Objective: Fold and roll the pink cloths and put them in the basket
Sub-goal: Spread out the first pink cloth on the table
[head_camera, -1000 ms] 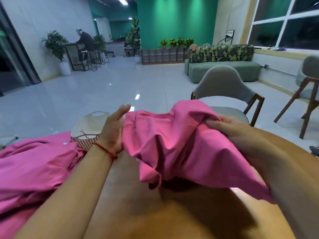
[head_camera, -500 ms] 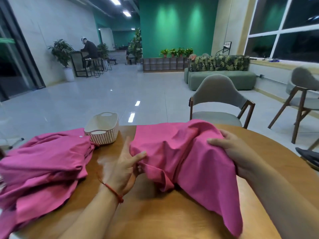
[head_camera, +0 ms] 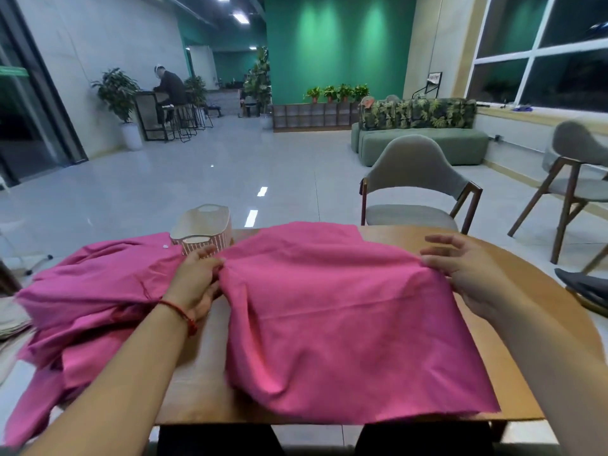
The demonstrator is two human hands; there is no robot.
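The pink cloth (head_camera: 345, 324), bunched a moment ago, now lies spread across the desk (head_camera: 526, 307) just before the basket (head_camera: 204, 225), ready for folding, with the left hand (head_camera: 197, 281) fingers pinching its edge and the right hand (head_camera: 467, 274) fingers spread loosely at the other.

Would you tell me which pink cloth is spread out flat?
The cloth between the left hand and right hand; the others lie bunched in a heap at left.
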